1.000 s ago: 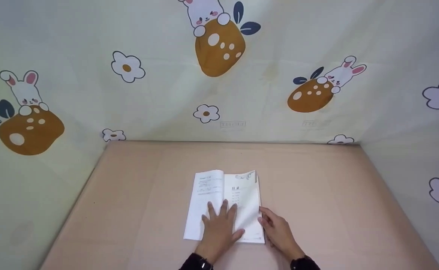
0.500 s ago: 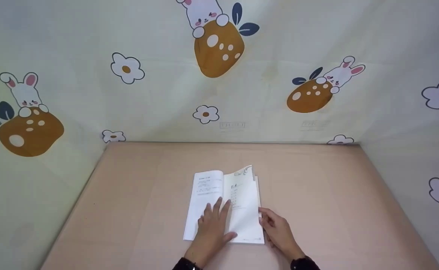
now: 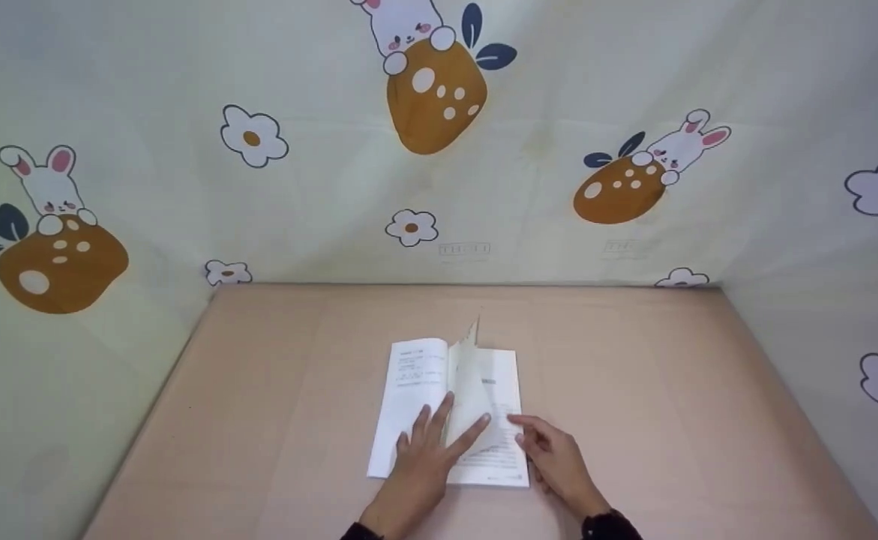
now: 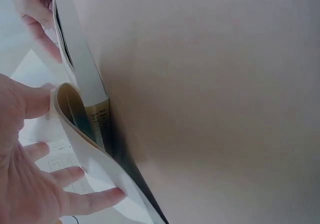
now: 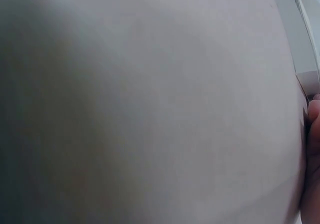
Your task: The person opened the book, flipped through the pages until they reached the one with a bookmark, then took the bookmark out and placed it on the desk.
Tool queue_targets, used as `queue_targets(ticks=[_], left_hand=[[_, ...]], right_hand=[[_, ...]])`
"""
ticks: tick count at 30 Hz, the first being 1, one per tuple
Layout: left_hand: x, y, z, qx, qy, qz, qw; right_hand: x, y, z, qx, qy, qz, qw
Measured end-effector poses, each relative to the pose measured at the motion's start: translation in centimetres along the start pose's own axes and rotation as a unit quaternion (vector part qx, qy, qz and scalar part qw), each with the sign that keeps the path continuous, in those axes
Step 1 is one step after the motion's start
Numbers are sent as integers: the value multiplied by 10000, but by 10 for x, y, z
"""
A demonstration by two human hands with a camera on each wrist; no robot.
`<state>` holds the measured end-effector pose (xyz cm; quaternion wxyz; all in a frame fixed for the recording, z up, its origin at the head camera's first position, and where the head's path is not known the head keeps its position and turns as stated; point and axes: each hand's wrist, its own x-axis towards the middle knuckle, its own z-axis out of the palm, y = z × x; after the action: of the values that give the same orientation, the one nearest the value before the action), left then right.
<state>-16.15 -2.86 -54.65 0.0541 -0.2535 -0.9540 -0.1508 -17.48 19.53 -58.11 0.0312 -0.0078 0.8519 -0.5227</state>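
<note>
An open book (image 3: 409, 409) with white printed pages lies on the table. My left hand (image 3: 420, 461) is spread over its left page, fingers fairly straight. The left thumb presses a lifted page (image 3: 471, 397), which bends up and leftward, its top corner rising above the book. In the left wrist view the book's lower edge (image 4: 82, 59) and spine show, with pages curving beside the left thumb (image 4: 36, 102). At the right edge my right hand (image 3: 558, 461) grips the book, index finger over the right page. The right wrist view catches only part of this hand (image 5: 314, 144) at the book's edge.
The light brown tabletop (image 3: 274, 360) extends around the book. A pale curtain (image 3: 319, 195) printed with rabbits, brown fruit and flowers hangs behind the table and on both sides. Dark sleeve cuffs (image 3: 609, 525) show at the wrists.
The right-hand page has lifted and swung leftward, uncovering a printed page beneath. My left hand has shifted slightly left, its thumb now against the lifted page. The right hand has stayed at the right edge.
</note>
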Motion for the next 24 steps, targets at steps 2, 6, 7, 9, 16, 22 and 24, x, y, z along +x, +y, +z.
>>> queue_targets(ticks=[2, 6, 7, 9, 16, 22, 24], left_hand=[[-1, 0, 0, -149, -96, -20, 9998], [0, 1, 1, -276, -214, -185, 9992], [0, 1, 1, -267, -212, -229, 9992], [1, 2, 2, -279, -197, -341, 9988], [1, 0, 1, -787, -172, -774, 9937], [-3, 0, 1, -998, 433, -908, 9899], [-5, 1, 1, -1078, 565, -1005, 9875]], right_hand=[[0, 0, 0, 37, -20, 15, 10000], [0, 1, 0, 54, -27, -69, 10000], [0, 1, 0, 44, -10, -86, 10000], [0, 2, -1, 43, 14, -122, 9999], [-1, 2, -1, 139, -69, -28, 9999], [-1, 2, -1, 228, -70, 135, 9996], [0, 2, 0, 213, -54, 83, 9997]])
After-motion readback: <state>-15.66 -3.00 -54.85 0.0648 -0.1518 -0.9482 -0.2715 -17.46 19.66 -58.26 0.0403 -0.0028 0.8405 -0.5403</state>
